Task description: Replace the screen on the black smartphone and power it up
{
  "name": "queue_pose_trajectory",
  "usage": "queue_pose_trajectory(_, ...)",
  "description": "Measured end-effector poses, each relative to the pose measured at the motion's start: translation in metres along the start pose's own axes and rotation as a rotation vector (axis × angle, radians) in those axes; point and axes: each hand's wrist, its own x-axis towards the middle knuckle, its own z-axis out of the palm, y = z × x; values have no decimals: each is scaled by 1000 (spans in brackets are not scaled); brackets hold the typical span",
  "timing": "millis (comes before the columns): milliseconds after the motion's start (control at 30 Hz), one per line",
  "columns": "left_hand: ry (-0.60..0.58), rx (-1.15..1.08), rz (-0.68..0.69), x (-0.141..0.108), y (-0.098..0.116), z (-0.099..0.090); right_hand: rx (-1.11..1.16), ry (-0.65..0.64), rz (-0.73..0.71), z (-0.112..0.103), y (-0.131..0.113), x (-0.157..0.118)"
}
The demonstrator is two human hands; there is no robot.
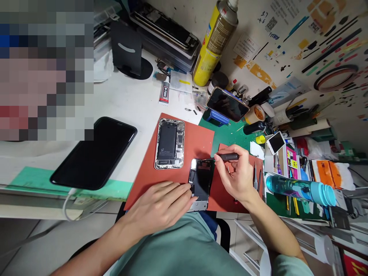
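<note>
Left hand at edge of screen

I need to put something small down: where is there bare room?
Widest: the white tabletop between the large black phone, glue tube and red mat. A smaller patch: that mat, right of the open phone, beyond the screen part. The right side is crowded with the blue bottle, white phone and tools.

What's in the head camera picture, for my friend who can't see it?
A person's right hand holds a slim dark tool at a rectangular black-and-silver phone part, with the left hand at its edge. An opened, silver-rimmed phone lies nearby on a flat red-brown mat.
</note>
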Motion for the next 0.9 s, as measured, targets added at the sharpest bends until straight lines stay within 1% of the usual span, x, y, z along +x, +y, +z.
queue_pose_trajectory(100, 1, -7, -2, 1, 0, -1, -33, 6, -29, 0, -2, 2)
queue_pose_trajectory(233, -3, -12, -5, 3, 0, -1, -183, 29, -93, -2, -6, 5)
queue_pose_trajectory(333, 4, -19, -3, 2, -1, 0, -248, -29, -125, -5, -9, 7)
queue_pose_trajectory(400, 11, -23, -1, 2, -1, 1, -235, -47, -119, -6, -11, 9)
queue_pose_trajectory(567, 22, -28, -16, 2, 0, 0, -178, 2, -86, -7, -12, 11)
queue_pose_trajectory(900, 15, -29, -25, 3, 0, -1, -162, -16, -54, -7, -11, 10)
